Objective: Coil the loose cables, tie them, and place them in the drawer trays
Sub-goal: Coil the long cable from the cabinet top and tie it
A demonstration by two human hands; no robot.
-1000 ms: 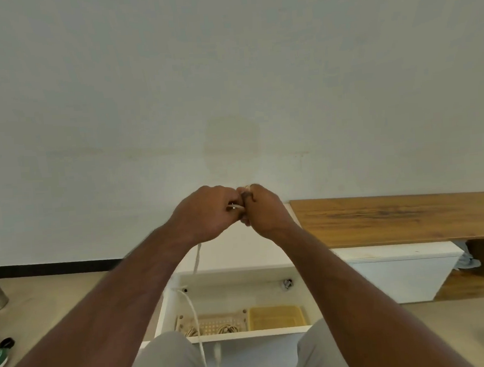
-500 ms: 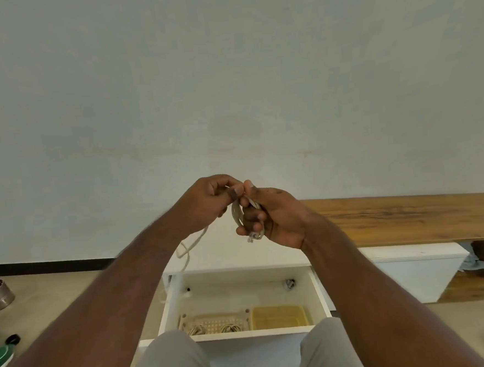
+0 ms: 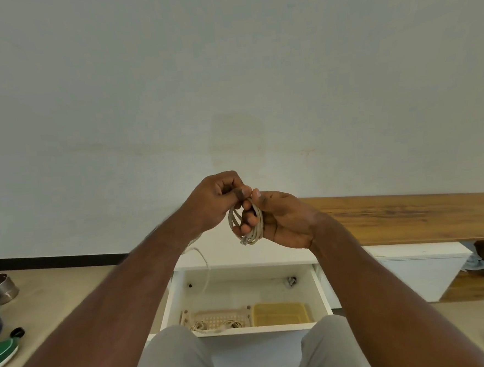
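You held the cable [image 3: 248, 223] up over the open drawer [image 3: 243, 295], right hand [image 3: 280, 220] gripping the coil, left hand [image 3: 216, 202] pinching the loose tail. Two coiled cables [image 3: 216, 325] sat in the left tray [image 3: 216, 318]; the right tray [image 3: 280, 314] looked empty. Winding, tying and stowing remained.

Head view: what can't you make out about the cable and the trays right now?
- Cable tail: hidden behind the left forearm.
- Tie on the coil: the fingers cover it.
- Beige tray: near part hidden by the drawer front; contents too small to count.
- Yellow tray: floor partly hidden.
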